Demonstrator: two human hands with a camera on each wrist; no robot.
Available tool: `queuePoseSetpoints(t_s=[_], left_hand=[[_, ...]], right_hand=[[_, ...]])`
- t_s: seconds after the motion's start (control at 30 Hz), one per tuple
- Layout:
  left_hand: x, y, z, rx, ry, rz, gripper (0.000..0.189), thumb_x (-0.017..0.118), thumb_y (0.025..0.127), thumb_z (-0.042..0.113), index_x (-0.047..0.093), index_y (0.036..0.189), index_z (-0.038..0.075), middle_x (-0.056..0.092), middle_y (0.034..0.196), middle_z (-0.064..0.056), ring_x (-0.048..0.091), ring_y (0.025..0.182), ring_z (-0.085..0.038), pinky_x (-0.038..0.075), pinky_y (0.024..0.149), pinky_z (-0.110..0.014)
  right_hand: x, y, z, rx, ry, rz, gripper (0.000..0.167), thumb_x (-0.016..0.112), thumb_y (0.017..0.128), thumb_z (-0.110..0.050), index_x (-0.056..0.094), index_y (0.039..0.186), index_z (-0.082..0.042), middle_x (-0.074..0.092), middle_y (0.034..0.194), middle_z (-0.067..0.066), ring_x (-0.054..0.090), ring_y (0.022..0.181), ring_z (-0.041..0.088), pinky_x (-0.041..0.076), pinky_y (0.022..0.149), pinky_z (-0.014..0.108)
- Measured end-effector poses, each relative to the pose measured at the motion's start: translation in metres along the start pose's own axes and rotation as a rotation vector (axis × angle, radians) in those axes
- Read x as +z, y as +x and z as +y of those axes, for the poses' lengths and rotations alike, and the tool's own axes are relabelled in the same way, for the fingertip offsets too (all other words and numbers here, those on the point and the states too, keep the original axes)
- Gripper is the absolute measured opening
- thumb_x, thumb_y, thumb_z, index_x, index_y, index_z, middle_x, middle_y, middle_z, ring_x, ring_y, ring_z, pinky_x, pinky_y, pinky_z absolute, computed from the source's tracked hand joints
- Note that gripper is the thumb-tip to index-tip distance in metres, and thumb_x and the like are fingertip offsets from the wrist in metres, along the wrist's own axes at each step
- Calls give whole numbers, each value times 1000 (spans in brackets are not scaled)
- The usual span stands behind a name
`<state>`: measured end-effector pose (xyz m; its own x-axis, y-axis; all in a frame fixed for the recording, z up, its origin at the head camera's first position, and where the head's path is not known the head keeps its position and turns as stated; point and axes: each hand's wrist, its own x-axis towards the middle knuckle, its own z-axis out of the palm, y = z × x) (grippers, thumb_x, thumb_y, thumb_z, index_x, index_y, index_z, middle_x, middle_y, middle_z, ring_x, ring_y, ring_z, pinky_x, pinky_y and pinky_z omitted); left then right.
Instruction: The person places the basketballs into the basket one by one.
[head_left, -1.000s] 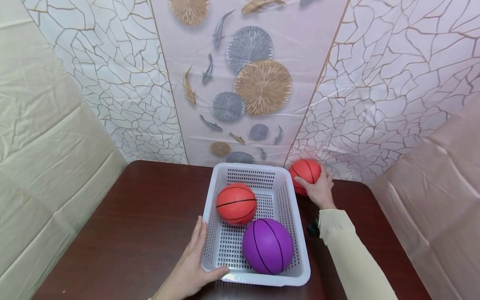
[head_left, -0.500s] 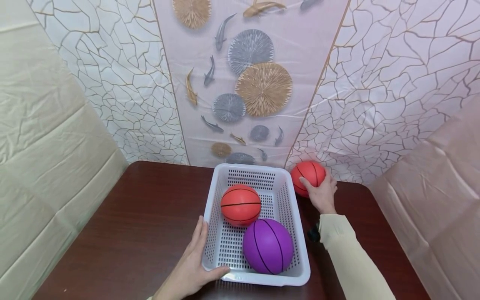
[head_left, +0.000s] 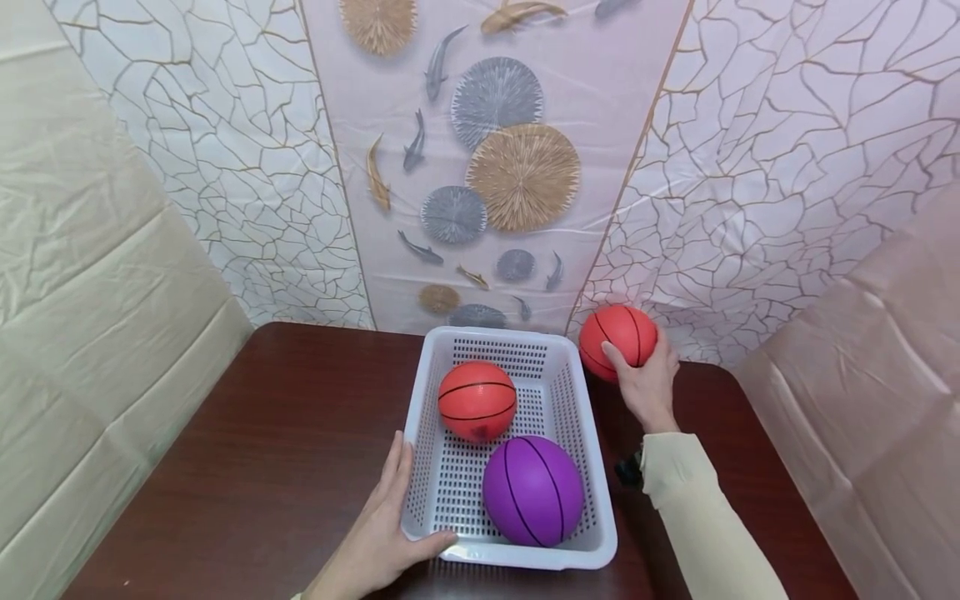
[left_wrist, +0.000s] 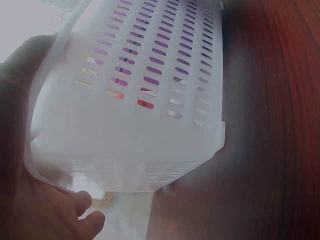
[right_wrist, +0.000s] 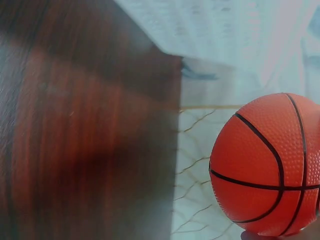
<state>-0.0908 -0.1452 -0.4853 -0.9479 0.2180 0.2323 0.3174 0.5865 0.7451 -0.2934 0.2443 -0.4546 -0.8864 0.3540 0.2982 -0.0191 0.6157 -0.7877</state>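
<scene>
My right hand (head_left: 651, 385) grips a red basketball (head_left: 618, 342) just past the basket's far right corner, thumb on its near side and fingers round the right. In the right wrist view this basketball (right_wrist: 265, 160) shows beyond the table edge, most of the hand out of sight. My left hand (head_left: 378, 525) rests at the near left corner of a white perforated plastic basket (head_left: 525, 557), straight fingers along the side and thumb over the front rim. Inside lie a second red basketball (head_left: 477, 398) at the back left and a larger purple basketball (head_left: 533, 492) at the front right.
A dark brown wooden table (head_left: 285, 433) carries the basket, with its surface extending to both sides. Behind it hangs a patterned cloth (head_left: 480, 167); beige cloths (head_left: 877, 400) enclose the sides. A small black device (head_left: 628, 468) sits by the right sleeve (head_left: 705, 517).
My right hand has raised the gripped red basketball a little off the table behind. The red basketball in the basket has rolled slightly. My left hand stays at the corner.
</scene>
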Motion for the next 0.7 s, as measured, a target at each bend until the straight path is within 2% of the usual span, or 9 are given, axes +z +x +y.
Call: queuePoseSetpoints(t_s=[0.27,0.47,0.7], left_hand=[[0,0,-1,21,-13,5,124,76,69,65,11,156,5,-4,163,-3,19,143,-31,27,107,-48],[0,-1,0,4,-18,-5,124,76,69,65,10,156,5,-3,163,-2,19,144,-31,27,107,-50],[-1,0,1,3,-18,-5,123,76,69,65,11,156,5,-3,163,-2,19,144,-31,27,108,-50]], right_hand=[[-5,-6,-24,-85,33,42,93,70,80,-58,21,153,-28,31,143,16,31,130,30,43,94,58],[-11,-11,-40,-144,51,59,94,71,80,-56,22,153,-25,32,146,12,33,130,30,43,95,58],[-14,-17,-65,-264,73,66,91,75,80,-50,26,152,-25,34,144,10,37,127,28,46,92,58]])
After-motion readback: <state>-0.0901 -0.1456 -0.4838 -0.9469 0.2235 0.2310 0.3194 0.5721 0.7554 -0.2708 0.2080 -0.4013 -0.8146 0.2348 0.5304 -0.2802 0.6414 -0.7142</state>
